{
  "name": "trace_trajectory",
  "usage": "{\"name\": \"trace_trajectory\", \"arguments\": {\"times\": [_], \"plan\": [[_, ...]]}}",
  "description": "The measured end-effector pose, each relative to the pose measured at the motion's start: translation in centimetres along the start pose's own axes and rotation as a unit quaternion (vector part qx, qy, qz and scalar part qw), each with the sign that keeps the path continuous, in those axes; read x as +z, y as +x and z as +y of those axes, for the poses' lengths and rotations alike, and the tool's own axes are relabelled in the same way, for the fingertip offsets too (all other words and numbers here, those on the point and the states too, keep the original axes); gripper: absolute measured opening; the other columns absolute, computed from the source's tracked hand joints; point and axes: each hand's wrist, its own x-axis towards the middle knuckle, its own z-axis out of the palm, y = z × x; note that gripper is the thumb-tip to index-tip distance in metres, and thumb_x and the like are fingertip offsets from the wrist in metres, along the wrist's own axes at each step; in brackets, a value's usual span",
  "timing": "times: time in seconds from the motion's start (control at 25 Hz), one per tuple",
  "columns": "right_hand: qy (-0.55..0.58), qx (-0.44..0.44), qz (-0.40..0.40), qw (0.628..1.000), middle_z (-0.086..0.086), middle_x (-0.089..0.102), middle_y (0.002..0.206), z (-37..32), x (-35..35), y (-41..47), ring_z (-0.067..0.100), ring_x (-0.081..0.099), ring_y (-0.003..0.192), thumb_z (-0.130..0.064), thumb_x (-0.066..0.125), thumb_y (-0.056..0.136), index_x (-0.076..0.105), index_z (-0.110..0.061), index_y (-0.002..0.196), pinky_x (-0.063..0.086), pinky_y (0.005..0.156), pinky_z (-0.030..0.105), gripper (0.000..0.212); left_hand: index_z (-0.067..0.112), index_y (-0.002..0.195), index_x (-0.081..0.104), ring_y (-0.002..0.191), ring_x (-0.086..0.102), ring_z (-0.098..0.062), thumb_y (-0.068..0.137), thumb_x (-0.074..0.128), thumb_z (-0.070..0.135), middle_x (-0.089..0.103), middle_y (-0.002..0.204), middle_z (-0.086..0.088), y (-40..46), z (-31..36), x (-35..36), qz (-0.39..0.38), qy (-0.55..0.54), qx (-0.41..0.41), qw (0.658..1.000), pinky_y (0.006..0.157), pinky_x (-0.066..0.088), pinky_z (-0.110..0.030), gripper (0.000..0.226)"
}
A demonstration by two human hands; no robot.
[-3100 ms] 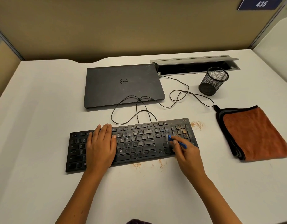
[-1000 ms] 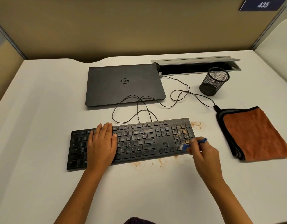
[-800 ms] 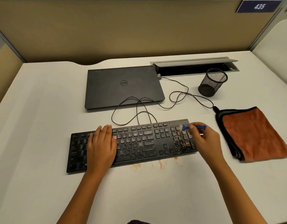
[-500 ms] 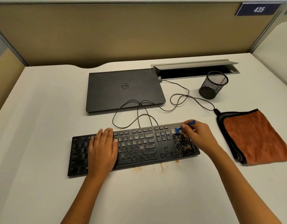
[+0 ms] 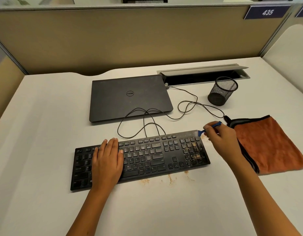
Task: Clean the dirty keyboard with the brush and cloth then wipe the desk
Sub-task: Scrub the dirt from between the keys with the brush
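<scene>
Gripping blue brush point(image 5: 211, 127): right hand point(image 5: 222, 141); left hand point(image 5: 107, 163) flat on keyboard point(image 5: 147, 157); Dell laptop point(image 5: 128, 97); sign point(image 5: 266, 12) "435".

We press our left hand point(image 5: 107, 163) flat on the left half of the black keyboard point(image 5: 147, 157), fingers straight. Our right hand point(image 5: 222, 140) pinches the blue brush point(image 5: 211, 127) at the keyboard's far right corner, bristles at two o'clock from the number pad. Brown crumbs point(image 5: 192, 151) speckle the number pad, and more lie on the white desk point(image 5: 45, 116) at six o'clock from the keys. At three o'clock lies the folded orange cloth point(image 5: 270, 145). At twelve o'clock sits a closed laptop point(image 5: 128, 97), with a mesh cup point(image 5: 221, 91) at one o'clock.
</scene>
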Motion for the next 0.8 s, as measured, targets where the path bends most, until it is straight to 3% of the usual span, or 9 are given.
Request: {"name": "trace_trajectory", "arguments": {"times": [0.12, 0.24, 0.48, 0.6, 0.72, 0.8], "plan": [[0.065, 0.014, -0.088, 0.994, -0.002, 0.07, 0.078, -0.8, 1.5, -1.7, 0.015, 0.066, 0.077, -0.022, 0.057, 0.092, 0.066, -0.023, 0.085, 0.055, 0.072, 0.035, 0.012, 0.007, 0.138, 0.053, 0.135, 0.045, -0.031, 0.099, 0.024, 0.041, 0.056, 0.139, -0.01, 0.0, -0.1, 0.0, 0.0, -0.001, -0.001, 1.0, 0.11, 0.032, -0.052, 0.059], [0.012, -0.016, -0.143, 0.99, -0.005, 0.069, 0.081, -0.3, 2.4, -3.1, 0.011, 0.065, 0.078, -0.022, 0.057, 0.092, 0.068, -0.019, 0.093, 0.052, 0.07, 0.03, 0.011, 0.008, 0.139, 0.053, 0.135, 0.045, -0.031, 0.099, 0.024, 0.041, 0.056, 0.14, -0.01, 0.0, -0.2, 0.1, -0.001, -0.002, 0.001, 1.0, 0.11, 0.031, -0.052, 0.06], [-0.122, -0.041, -0.052, 0.99, 0.003, 0.069, 0.08, 1.8, -0.2, -1.9, 0.021, 0.064, 0.075, -0.014, 0.055, 0.092, 0.068, -0.01, 0.092, 0.052, 0.07, 0.037, 0.013, 0.008, 0.139, 0.052, 0.135, 0.045, -0.031, 0.098, 0.025, 0.042, 0.056, 0.14, -0.011, 0.0, -0.2, 0.2, -0.004, -0.002, 0.0, 1.0, 0.111, 0.031, -0.052, 0.059], [-0.148, -0.033, -0.022, 0.988, 0.008, 0.069, 0.076, 2.4, -1.0, -1.4, 0.021, 0.062, 0.067, -0.014, 0.054, 0.092, 0.065, -0.015, 0.084, 0.052, 0.063, 0.039, 0.014, 0.008, 0.139, 0.052, 0.136, 0.044, -0.03, 0.099, 0.025, 0.041, 0.055, 0.14, -0.01, 0.0, -0.2, 0.2, -0.005, -0.002, -0.001, 1.0, 0.111, 0.031, -0.052, 0.059], [-0.048, -0.006, 0.018, 0.999, 0.008, 0.068, 0.072, 2.0, -1.1, -1.7, 0.027, 0.063, 0.067, -0.014, 0.055, 0.091, 0.062, -0.02, 0.08, 0.054, 0.063, 0.046, 0.015, 0.008, 0.139, 0.052, 0.135, 0.044, -0.029, 0.099, 0.025, 0.041, 0.055, 0.14, -0.009, 0.0, -0.2, 0.2, -0.003, -0.004, -0.003, 1.0, 0.11, 0.032, -0.052, 0.058], [0.034, 0.01, 0.001, 0.999, 0.003, 0.069, 0.074, 1.3, -0.4, -2.5, 0.025, 0.065, 0.072, -0.015, 0.057, 0.091, 0.064, -0.024, 0.08, 0.055, 0.066, 0.048, 0.016, 0.009, 0.139, 0.052, 0.135, 0.044, -0.029, 0.099, 0.025, 0.041, 0.055, 0.14, -0.009, 0.0, -0.1, 0.2, -0.003, -0.002, -0.002, 1.0, 0.111, 0.031, -0.052, 0.058]]}}
